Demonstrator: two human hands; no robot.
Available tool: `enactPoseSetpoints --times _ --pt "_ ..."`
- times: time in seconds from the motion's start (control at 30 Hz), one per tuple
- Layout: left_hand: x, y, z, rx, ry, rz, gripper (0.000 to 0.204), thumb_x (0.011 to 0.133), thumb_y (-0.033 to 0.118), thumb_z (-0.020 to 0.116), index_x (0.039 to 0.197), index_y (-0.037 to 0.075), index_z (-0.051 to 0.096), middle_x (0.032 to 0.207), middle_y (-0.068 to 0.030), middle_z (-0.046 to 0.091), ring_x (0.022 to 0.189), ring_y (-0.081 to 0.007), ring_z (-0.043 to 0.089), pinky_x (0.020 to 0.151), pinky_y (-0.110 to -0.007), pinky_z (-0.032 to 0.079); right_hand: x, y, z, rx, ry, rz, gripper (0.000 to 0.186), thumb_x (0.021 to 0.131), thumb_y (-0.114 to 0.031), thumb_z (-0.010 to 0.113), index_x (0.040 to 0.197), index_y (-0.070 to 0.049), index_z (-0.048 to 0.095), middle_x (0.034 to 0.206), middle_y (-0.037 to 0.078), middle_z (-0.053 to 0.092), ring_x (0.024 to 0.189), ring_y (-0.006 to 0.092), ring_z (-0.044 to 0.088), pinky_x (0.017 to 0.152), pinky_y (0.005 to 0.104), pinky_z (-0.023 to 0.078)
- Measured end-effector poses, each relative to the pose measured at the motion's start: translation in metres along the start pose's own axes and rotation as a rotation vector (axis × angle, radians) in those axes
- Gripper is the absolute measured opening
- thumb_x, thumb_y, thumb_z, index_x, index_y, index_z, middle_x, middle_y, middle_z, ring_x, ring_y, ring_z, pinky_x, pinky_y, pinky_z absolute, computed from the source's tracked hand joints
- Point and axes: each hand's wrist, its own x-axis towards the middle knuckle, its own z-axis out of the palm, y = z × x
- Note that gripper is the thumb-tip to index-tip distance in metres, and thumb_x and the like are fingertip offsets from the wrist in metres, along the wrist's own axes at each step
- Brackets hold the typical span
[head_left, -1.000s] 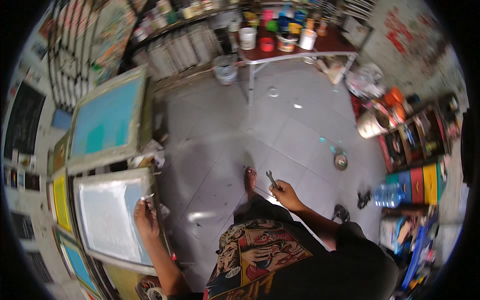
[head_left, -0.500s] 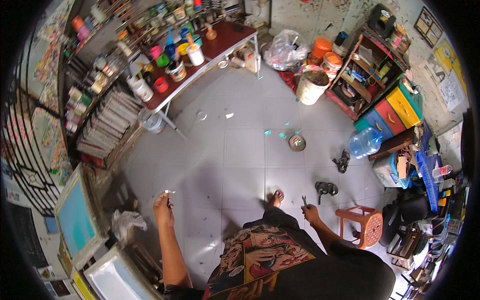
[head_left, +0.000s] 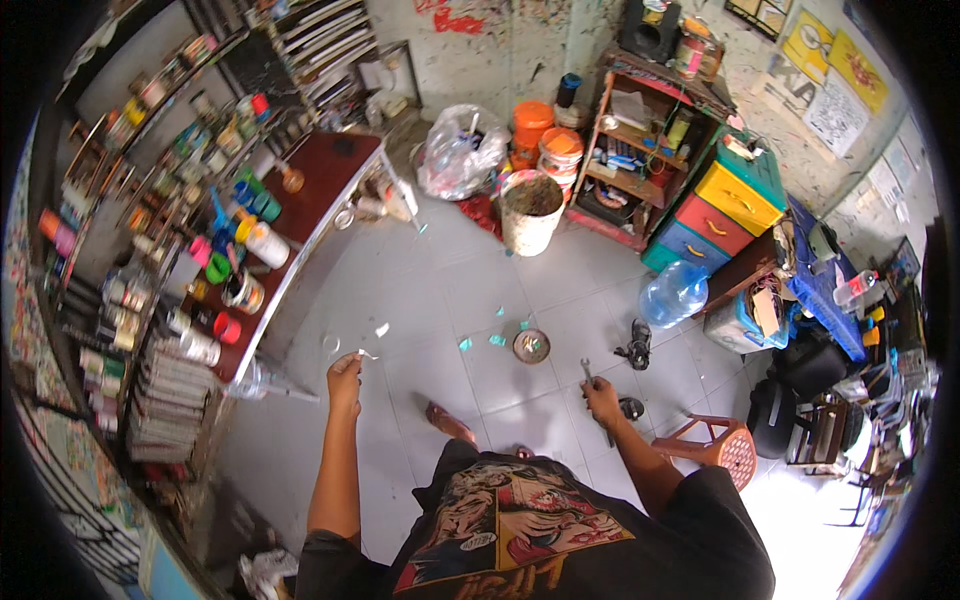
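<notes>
My left hand is raised over the floor with its fingers closed. Between the fingertips it pinches a small white scrap, too small to identify further. My right hand is wrapped round a metal wrench, whose forked end points away from me; its shaft also shows below the hand. Beyond the hands, a round dish holding small bits rests on the floor, with green scraps beside it.
A red-topped table crowded with paint containers stands at the left. Ahead are a bucket, a plastic bag and a wooden shelf. To the right are coloured drawers, a water jug, sandals and a stool.
My view has turned to the right and moved closer to the bucket and shelf. One foot has stepped forward. Both hands keep hold of the same things.
</notes>
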Motion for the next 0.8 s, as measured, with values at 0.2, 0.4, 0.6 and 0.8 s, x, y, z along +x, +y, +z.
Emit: enactPoseSetpoints --times 0.2,0.4,0.6,0.8 --pt "0.165 0.055 0.101 0.099 -0.236 0.251 0.025 0.087 0.017 0.063 0.102 -0.003 0.066 0.088 -0.0063 0.065 0.081 -0.0137 0.059 0.074 -0.026 0.047 0.047 -0.019 0.051 -0.003 0.059 0.043 0.027 0.086 -0.026 0.062 0.08 0.001 0.058 0.063 0.007 0.056 0.049 0.0138 0.051 0.045 0.0284 0.043" --pt "0.273 0.126 0.232 0.309 -0.477 0.433 0.024 0.085 0.017 0.062 0.094 -0.005 0.067 0.085 -0.0115 0.068 0.082 -0.0155 0.062 0.076 -0.029 0.049 0.01 0.033 0.066 0.046 0.322 0.381 0.023 0.084 -0.023 0.063 0.083 0.0 0.06 0.063 0.007 0.057 0.048 0.0142 0.051 0.044 0.0288 0.043" --pt "0.311 0.196 0.324 0.492 -0.511 0.793 0.021 0.084 0.016 0.059 0.089 -0.002 0.067 0.088 -0.0194 0.068 0.087 -0.0294 0.066 0.077 -0.037 0.05 -0.023 0.029 0.097 0.248 0.448 0.654 0.025 0.082 -0.021 0.063 0.08 0.004 0.061 0.062 0.008 0.057 0.044 0.0151 0.05 0.039 0.0305 0.041" --pt "0.355 0.223 0.413 0.518 -0.677 0.847 0.016 0.081 0.011 0.059 0.084 -0.002 0.067 0.077 -0.0182 0.066 0.075 -0.0316 0.065 0.07 -0.038 0.05 0.027 0.01 0.11 0.194 0.429 0.694 0.026 0.082 -0.022 0.063 0.075 0.003 0.061 0.059 0.008 0.057 0.043 0.0153 0.05 0.038 0.0313 0.04"
